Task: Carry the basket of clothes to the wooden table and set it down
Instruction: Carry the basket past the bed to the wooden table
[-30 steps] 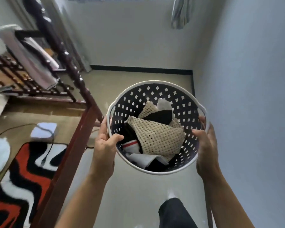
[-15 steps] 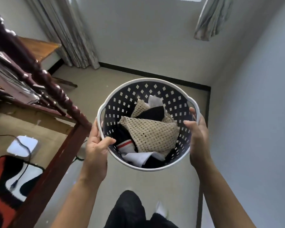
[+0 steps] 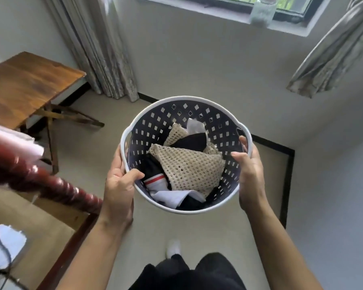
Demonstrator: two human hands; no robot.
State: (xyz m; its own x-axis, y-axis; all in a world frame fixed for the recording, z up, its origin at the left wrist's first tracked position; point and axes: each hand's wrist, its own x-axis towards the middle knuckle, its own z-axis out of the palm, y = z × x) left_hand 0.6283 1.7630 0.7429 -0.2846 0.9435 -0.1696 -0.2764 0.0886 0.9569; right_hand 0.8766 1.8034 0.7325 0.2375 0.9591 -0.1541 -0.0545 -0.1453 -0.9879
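A round basket (image 3: 155,126) with a white rim and dark perforated walls hangs in the air at the centre of the head view. Inside lie clothes (image 3: 189,170): a beige mesh piece on top, black and white pieces under it. My left hand (image 3: 118,188) grips the left rim, thumb inside the basket. My right hand (image 3: 248,172) grips the right rim near its handle. The wooden table (image 3: 27,84) stands at the far left by the wall, its brown top bare, well apart from the basket.
A dark red turned bedpost (image 3: 50,185) and bed frame jut in from the left, close to my left forearm. Grey curtains (image 3: 101,47) hang beside the table. A window (image 3: 285,7) sits above. Beige floor (image 3: 105,143) lies between me and the table. The right wall is close.
The view has swung up and left as I walk forward: the wooden table and window have come into sight, the rug has dropped out. Both hands keep the same hold on the basket.
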